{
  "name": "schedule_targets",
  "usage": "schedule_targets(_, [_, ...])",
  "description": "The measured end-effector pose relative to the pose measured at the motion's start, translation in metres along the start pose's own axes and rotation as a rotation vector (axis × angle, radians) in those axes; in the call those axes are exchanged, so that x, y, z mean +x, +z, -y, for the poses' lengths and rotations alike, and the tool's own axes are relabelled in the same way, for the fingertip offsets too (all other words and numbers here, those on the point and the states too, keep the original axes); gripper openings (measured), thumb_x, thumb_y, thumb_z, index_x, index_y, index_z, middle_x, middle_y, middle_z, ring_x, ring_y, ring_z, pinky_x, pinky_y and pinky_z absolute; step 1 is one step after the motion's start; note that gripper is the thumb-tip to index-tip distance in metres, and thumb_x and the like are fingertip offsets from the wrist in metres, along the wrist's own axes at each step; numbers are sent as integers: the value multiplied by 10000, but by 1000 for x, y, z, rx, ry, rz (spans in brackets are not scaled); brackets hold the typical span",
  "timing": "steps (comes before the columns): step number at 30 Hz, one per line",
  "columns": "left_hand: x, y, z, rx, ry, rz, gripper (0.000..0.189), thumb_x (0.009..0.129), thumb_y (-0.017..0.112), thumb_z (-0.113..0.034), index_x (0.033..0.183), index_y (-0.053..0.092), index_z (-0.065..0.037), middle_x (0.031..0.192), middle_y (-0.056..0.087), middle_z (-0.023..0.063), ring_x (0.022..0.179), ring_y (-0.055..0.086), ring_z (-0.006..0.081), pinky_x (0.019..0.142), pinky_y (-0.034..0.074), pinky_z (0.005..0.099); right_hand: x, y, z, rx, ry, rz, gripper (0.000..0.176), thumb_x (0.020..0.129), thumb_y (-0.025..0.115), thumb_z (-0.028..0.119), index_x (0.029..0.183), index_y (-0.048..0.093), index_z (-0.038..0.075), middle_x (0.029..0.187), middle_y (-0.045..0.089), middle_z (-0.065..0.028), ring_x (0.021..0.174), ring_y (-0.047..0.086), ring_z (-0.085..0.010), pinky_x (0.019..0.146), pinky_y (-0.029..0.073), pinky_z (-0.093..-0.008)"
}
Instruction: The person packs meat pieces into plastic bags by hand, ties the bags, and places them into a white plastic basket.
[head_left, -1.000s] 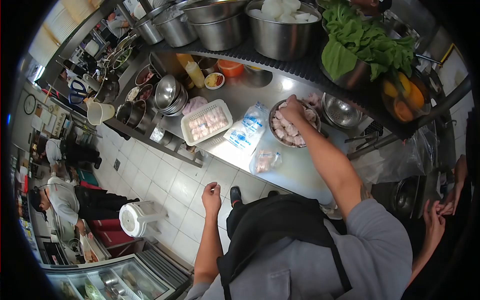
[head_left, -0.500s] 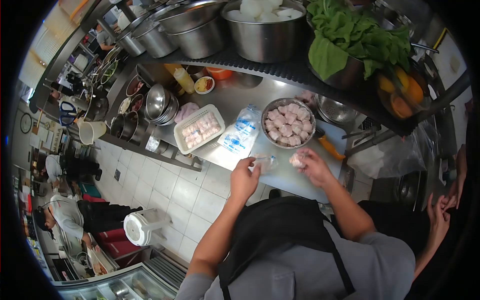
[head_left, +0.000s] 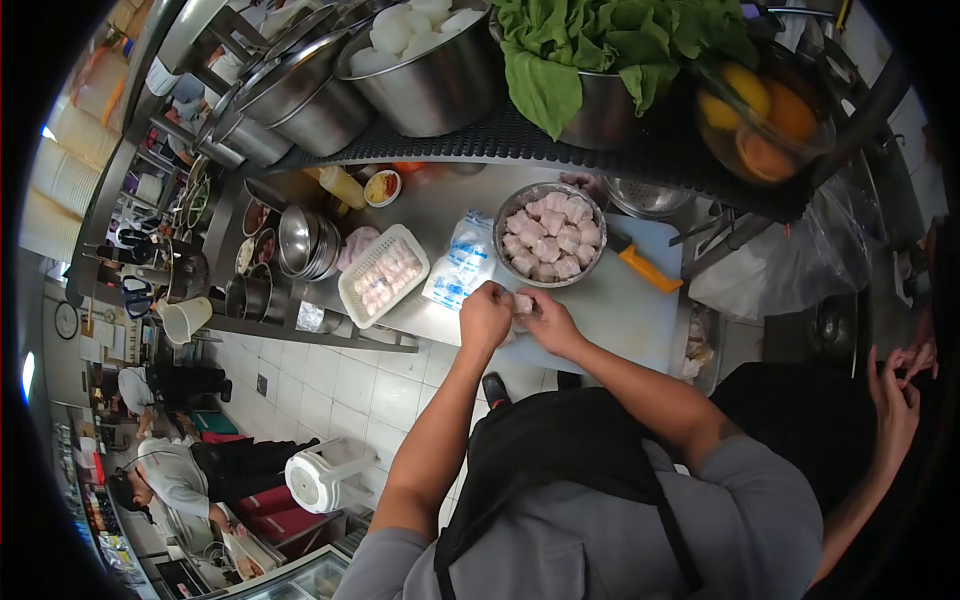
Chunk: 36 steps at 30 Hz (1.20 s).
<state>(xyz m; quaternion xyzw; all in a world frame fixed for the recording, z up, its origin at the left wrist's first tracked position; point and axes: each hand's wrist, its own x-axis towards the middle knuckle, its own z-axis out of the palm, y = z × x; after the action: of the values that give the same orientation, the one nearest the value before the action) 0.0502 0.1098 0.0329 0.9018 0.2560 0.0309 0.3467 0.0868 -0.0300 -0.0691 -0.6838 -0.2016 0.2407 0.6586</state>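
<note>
My left hand (head_left: 485, 318) is closed on a small clear plastic bag, largely hidden by the fingers. My right hand (head_left: 550, 324) meets it at the bag's mouth, pinching a pale piece of raw meat (head_left: 522, 303). Just beyond both hands stands a metal bowl (head_left: 498, 228) filled with pale pink meat chunks (head_left: 550, 232). To its left lies a stack of plastic bags with blue print (head_left: 464, 262). Further left, a white plastic basket (head_left: 347, 297) holds several bagged meat portions (head_left: 386, 277). Below the hands is a pale cutting board (head_left: 625, 325).
A knife with a yellow handle (head_left: 650, 270) lies right of the bowl. Overhead, a black shelf (head_left: 420, 146) carries metal pots and leafy greens (head_left: 620, 60). Another person's hand (head_left: 893, 400) is at the far right. A white stool (head_left: 314, 482) stands on the floor at left.
My right hand has moved left with the meat to my left hand, which holds the bag. Both hands now touch near the bowl. The view has shifted slightly.
</note>
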Motion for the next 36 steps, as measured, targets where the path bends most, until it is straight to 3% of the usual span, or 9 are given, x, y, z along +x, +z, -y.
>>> schedule_targets(7, [-7,0,-20,113,132,-35,237,865,640,-218,917,682,9,867,693,221,823,671,389,770,523,457,17,6,6,-317,-333,-110,366,868,648,96,1210,563,-4,1038,665,-222,977,642,-415,835,508,-454])
schedule_targets(12, [-16,31,-18,198,422,-93,162,860,641,-159,883,643,1,904,656,215,853,635,407,776,512,485,29,0,-30,-469,-315,37,263,874,606,118,1115,597,12,1084,644,-251,1016,637,-398,853,499,-473])
schedule_targets(15, [-25,28,-15,50,433,-133,164,863,642,-157,912,650,-1,925,657,211,862,635,402,784,518,468,33,16,-49,3,-194,-19,246,899,584,170,1103,618,36,1064,663,-226,1020,631,-416,882,502,-476])
schedule_targets(17, [-17,21,18,-165,147,-232,231,887,649,-195,1022,674,-10,982,685,190,864,672,355,805,524,431,21,8,23,-537,-20,-11,266,913,580,197,1131,617,50,1070,678,-204,1024,634,-414,903,500,-476])
schedule_targets(19, [-4,16,67,-156,-108,-281,283,894,660,-220,1085,673,-12,998,695,182,847,685,334,777,532,418,34,9,-10,-558,-34,-2,283,913,594,216,1142,643,56,1111,687,-200,1036,646,-395,902,502,-470])
schedule_targets(25, [-12,31,98,-318,-123,-8,454,886,664,-279,1254,623,-16,1066,676,186,814,661,300,789,525,406,34,12,10,-547,15,-63,251,892,615,206,1071,698,51,1086,702,-192,1028,658,-370,890,511,-436])
schedule_targets(29, [-18,41,106,-254,-15,-40,527,868,676,-326,1292,602,-23,1050,683,192,828,669,296,799,528,394,36,14,-4,-611,-108,-104,260,873,648,214,1074,695,55,1053,711,-181,986,675,-361,859,522,-424])
schedule_targets(32, [3,31,93,-345,-274,-90,488,861,687,-321,1229,648,-3,984,715,178,870,698,291,797,528,381,35,17,-3,-595,-127,-135,297,852,687,222,1100,678,60,1031,714,-181,970,684,-356,842,527,-414])
schedule_targets(36, [59,47,113,-222,-187,107,437,856,651,-335,1155,677,-17,1014,712,234,990,680,368,877,517,414,32,17,0,-460,-123,-93,357,831,719,230,1142,649,68,1014,713,-188,968,685,-361,828,528,-410])
